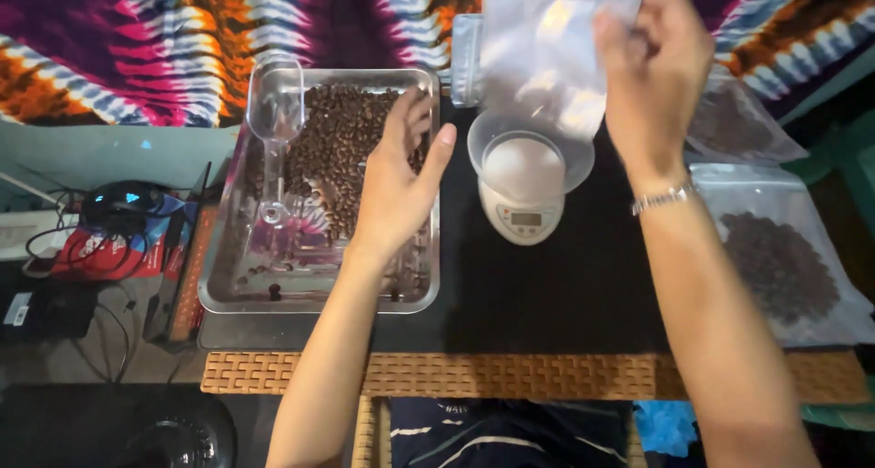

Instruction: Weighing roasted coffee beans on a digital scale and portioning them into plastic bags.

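My right hand holds up an empty clear plastic bag above a small white kitchen scale that carries a clear bowl. My left hand hovers, fingers apart, over a metal tray with dark coffee beans heaped at its far end. A clear plastic scoop lies in the tray, left of that hand. A bracelet sits on my right wrist.
Two clear bags filled with beans lie at the right, one near and one farther back. The tabletop has a woven rim. A tie-dye cloth hangs behind. Cables and a dark device crowd the left.
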